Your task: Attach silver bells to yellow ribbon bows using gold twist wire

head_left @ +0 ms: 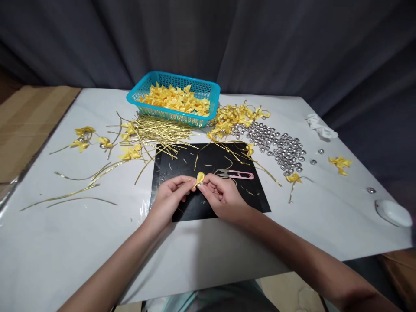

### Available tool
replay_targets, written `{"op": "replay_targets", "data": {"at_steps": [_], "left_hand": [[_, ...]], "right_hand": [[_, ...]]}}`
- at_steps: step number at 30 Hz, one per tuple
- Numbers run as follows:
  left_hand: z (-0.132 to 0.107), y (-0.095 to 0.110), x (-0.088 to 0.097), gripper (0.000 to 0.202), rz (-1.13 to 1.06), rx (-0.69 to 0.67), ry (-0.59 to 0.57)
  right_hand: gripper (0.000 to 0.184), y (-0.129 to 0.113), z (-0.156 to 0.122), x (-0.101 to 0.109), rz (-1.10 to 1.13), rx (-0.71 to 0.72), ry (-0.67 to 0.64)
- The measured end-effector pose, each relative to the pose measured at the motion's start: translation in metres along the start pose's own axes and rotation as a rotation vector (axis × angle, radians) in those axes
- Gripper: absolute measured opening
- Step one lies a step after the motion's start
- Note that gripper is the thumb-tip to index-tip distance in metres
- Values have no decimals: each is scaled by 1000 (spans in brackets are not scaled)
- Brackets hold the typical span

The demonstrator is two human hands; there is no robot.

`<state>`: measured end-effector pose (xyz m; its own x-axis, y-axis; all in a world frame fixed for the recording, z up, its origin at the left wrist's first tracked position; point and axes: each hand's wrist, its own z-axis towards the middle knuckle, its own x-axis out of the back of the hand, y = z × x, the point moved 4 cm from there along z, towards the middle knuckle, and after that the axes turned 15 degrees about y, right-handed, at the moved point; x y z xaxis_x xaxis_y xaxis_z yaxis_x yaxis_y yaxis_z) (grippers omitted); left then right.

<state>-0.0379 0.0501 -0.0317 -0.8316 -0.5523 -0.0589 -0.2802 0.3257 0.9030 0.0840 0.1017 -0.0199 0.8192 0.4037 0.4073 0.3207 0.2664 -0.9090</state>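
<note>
Yellow bow (200,177): was held up at the centre of the frame, over the black mat (195,209), with a silvery piece (199,183) showing at its base.
Left grip (169,193): was pinched, thumb and finger, on the bow's left side.
Right grip (225,195): was clamped on the bow's right side.
Pink-handled snips (241,174): lay on the mat, just beside the right grip.
Gold wires (162,130): were heaped left of upper centre, before the blue basket (213,99) of yellow ribbon pieces (175,99).
Silvery beads (287,149): were spread right of centre on the white worktop (74,251).
</note>
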Motion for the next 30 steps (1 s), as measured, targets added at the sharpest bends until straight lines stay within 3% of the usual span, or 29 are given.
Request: {"op": "replay_targets", "data": {"at_steps": [3,5,8,13,15,17,23,27,30], "left_hand": [[0,-1,0,20,-47,66,-15],[1,2,1,20,-14,16,-7],[2,8,3,19,44,-71,22],[4,9,5,19,27,-78,63],[3,7,3,21,20,-62,38],[3,7,3,22,17,-51,23],[5,11,10,22,10,-71,111],[4,12,9,20,57,-162,124],[3,14,8,18,108,-260,133]], "right_hand": [[20,-2,2,3,-39,38,-12],[22,-3,2,6,-47,29,-41],[21,-2,4,10,-29,-33,-97],[44,10,7,8,3,-169,-136],[36,14,7,4,28,-181,-159],[24,15,7,0,62,-163,-182],[27,6,7,7,25,-72,-293],[29,-2,5,11,-59,84,-423],[30,-4,7,13,-109,156,-427]]}}
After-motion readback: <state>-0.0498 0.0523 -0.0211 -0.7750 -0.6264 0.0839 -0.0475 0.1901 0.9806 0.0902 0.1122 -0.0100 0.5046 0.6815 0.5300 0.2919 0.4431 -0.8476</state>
